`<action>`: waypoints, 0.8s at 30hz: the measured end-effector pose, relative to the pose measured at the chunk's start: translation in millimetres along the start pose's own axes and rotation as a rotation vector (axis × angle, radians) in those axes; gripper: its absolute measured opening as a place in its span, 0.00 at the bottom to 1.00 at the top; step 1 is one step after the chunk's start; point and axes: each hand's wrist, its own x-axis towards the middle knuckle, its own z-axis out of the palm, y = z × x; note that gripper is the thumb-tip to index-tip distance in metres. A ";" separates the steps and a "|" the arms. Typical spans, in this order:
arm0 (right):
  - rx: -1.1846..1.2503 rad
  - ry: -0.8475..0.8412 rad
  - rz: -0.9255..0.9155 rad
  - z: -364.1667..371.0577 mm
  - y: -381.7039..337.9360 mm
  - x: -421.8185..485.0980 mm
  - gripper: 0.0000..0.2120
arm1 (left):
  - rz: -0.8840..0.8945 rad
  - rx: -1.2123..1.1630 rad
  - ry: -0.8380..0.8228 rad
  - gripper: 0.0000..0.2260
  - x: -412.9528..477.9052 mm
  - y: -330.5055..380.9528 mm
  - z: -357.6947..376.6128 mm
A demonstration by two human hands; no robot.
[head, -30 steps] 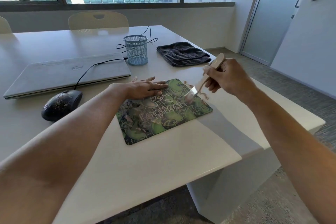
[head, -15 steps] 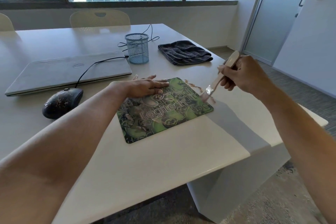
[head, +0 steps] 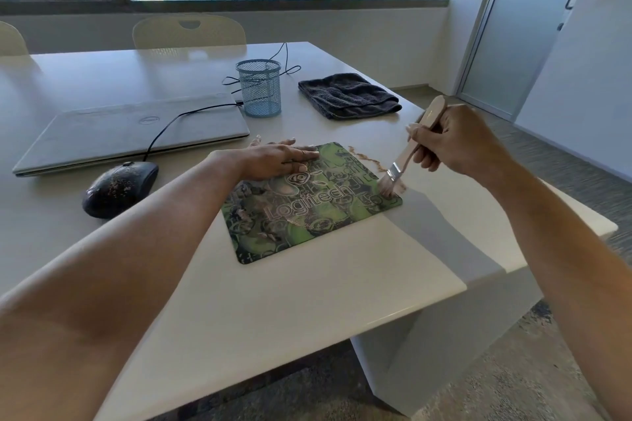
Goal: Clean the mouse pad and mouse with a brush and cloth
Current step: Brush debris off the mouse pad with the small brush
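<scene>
A green patterned mouse pad (head: 307, 215) lies flat near the table's front right corner, with brownish crumbs scattered on it and beside its far right edge. My left hand (head: 277, 161) rests flat, fingers spread, on the pad's far left corner. My right hand (head: 451, 143) grips a wooden-handled brush (head: 407, 157), whose bristles touch the pad's right corner. A black wired mouse (head: 119, 188), speckled with dirt, sits left of the pad. A dark grey folded cloth (head: 349, 96) lies further back on the right.
A closed silver laptop (head: 130, 130) sits at the back left, with the mouse cable running over it. A blue mesh pen cup (head: 260, 89) stands between laptop and cloth. The table edge (head: 444, 297) runs close by at front and right. Two chairs stand behind the table.
The brush swept from the middle of the pad out to its right edge and now rests on the right corner. My left hand stayed pressed on the pad.
</scene>
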 end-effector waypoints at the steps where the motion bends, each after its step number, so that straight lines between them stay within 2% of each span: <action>1: 0.036 -0.002 -0.002 2.9 -2.7 -2.2 0.13 | 0.001 0.016 0.031 0.21 -1.4 1.4 0.9; 5: 0.157 -0.026 -0.024 11.4 -15.9 -11.6 0.13 | 0.003 0.046 0.207 0.19 -12.0 10.9 6.4; 9: 0.277 -0.083 -0.050 26.9 -32.0 -22.3 0.13 | -0.005 -0.038 0.291 0.18 -31.6 15.0 15.0; 16: 0.371 -0.246 -0.114 67.4 -64.3 -34.6 0.13 | -0.025 -0.137 0.259 0.22 -64.4 7.0 23.3; 20: 0.283 -0.237 -0.133 70.2 -64.9 -36.3 0.13 | -0.025 -0.090 0.198 0.30 -67.9 9.9 22.3; 24: 0.146 -0.191 -0.076 47.8 -52.5 -29.5 0.12 | -0.058 -0.042 0.174 0.32 -67.4 11.7 17.2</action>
